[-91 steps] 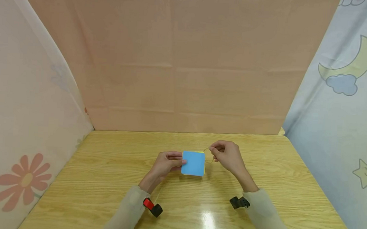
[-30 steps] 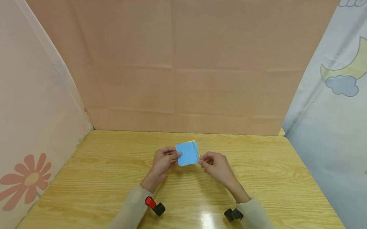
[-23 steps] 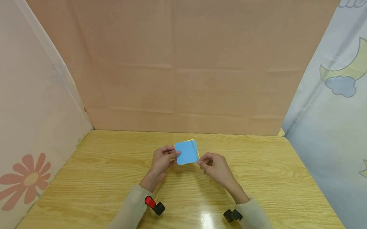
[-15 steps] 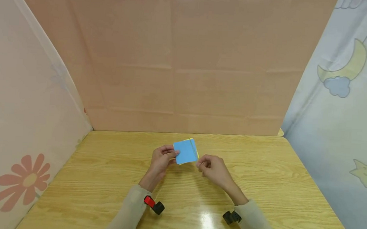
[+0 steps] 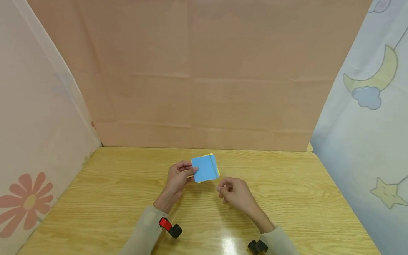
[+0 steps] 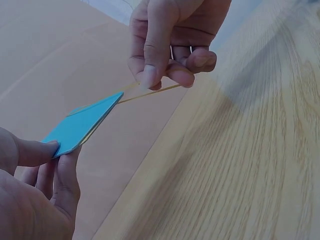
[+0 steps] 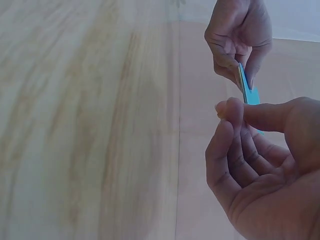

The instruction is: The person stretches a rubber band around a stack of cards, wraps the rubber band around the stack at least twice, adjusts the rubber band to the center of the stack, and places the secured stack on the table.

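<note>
My left hand [image 5: 176,183] pinches a small stack of square cards [image 5: 203,169] by its left edge, thumb on the blue top face. Yellow shows along the stack's upper and right edges. A thin yellow rubber band [image 5: 212,165] crosses the blue face near the right side. To the lower right of the stack is my right hand [image 5: 236,194], apart from the cards. In the left wrist view the rubber band [image 6: 150,93] stretches from the card corner to the right hand's fingertips, which pinch it. Seen from the right wrist, the blue card [image 7: 253,96] is partly hidden behind that hand.
Both hands are above a wood-grain table [image 5: 118,184]. A plain pinkish-brown cloth [image 5: 189,84] stands along the back edge. Patterned curtains border the left and right sides. Each wrist wears a small black camera, such as the left camera [image 5: 175,231].
The right hand has come from the stack's upper right to its lower right, bringing the rubber band across the blue face. The stack has tilted and shifted slightly left and up.
</note>
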Motion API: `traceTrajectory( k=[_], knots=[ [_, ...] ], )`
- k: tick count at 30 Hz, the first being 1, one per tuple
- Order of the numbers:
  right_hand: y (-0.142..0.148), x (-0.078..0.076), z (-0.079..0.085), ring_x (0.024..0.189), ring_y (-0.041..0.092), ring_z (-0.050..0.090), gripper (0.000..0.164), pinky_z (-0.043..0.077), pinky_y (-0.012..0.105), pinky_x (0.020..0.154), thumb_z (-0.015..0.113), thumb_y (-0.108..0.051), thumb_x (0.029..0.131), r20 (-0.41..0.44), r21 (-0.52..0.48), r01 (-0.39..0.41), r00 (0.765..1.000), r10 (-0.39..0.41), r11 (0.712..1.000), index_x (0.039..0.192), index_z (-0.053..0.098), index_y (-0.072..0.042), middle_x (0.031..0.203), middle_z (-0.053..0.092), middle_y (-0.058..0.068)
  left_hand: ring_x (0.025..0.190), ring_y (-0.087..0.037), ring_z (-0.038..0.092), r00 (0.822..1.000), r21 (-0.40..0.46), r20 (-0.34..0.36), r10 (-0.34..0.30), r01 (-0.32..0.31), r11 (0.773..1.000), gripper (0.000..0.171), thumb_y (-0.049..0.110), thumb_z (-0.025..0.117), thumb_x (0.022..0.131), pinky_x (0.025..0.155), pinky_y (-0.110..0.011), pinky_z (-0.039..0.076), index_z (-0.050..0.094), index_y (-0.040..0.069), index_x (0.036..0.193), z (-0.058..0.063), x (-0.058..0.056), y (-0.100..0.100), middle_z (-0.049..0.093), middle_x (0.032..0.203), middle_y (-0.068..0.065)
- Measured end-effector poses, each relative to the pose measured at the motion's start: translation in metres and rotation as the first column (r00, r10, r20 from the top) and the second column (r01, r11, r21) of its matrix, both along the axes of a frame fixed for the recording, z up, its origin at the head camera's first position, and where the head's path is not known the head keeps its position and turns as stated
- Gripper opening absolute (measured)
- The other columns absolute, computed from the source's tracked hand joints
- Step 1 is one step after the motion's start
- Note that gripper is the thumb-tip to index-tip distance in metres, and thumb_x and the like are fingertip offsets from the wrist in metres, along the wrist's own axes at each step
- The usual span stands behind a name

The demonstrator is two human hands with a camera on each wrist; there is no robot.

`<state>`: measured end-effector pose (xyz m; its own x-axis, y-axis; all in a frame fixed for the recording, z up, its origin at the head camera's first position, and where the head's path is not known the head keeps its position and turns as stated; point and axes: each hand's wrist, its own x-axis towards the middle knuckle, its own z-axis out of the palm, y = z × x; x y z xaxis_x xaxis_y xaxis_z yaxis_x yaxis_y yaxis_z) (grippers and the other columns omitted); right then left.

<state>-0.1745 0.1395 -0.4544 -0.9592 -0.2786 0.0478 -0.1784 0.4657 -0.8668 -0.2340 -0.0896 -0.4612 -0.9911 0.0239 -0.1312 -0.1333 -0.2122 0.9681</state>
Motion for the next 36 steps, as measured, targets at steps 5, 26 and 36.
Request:
traceTrajectory(
  k=[5, 26, 36],
  knots=[
    [-0.001, 0.002, -0.004, 0.06, 0.029, 0.069, 0.017, 0.052, 0.027, 0.048, 0.068, -0.015, 0.103, 0.022, 0.007, 0.019, 1.0, -0.019, 1.0, 0.103, 0.071, 0.002, 0.075, 0.073, 0.017, 0.075, -0.013, 0.071, 1.0, 0.002, -0.008, -0.001, 0.001, 1.0, 0.013, -0.003, 0.074, 0.094, 0.072, -0.029, 0.062, 0.068, 0.001, 0.105, -0.001, -0.001, 0.0, 0.066, 0.088, 0.0],
    [0.007, 0.009, -0.011, 0.055, 0.026, 0.067, 0.016, 0.058, 0.032, 0.049, 0.068, -0.016, 0.103, 0.047, 0.01, -0.088, 0.995, 0.088, 0.996, 0.102, 0.072, -0.001, 0.069, 0.073, 0.012, 0.077, -0.012, 0.068, 0.999, 0.009, -0.035, 0.011, -0.011, 1.0, 0.016, -0.003, 0.076, 0.093, 0.068, -0.026, 0.061, 0.067, -0.002, 0.106, 0.005, -0.005, 0.003, 0.064, 0.09, -0.001],
    [0.016, 0.01, -0.005, 0.06, 0.027, 0.072, 0.026, 0.062, 0.034, 0.054, 0.066, -0.022, 0.106, 0.084, 0.008, -0.149, 0.985, 0.147, 0.989, 0.118, 0.073, -0.001, 0.076, 0.077, 0.014, 0.073, -0.011, 0.069, 0.999, 0.015, -0.044, -0.005, 0.005, 1.0, 0.014, -0.002, 0.077, 0.092, 0.068, -0.028, 0.061, 0.067, 0.0, 0.101, 0.015, -0.007, 0.013, 0.065, 0.086, -0.001]
  ],
)
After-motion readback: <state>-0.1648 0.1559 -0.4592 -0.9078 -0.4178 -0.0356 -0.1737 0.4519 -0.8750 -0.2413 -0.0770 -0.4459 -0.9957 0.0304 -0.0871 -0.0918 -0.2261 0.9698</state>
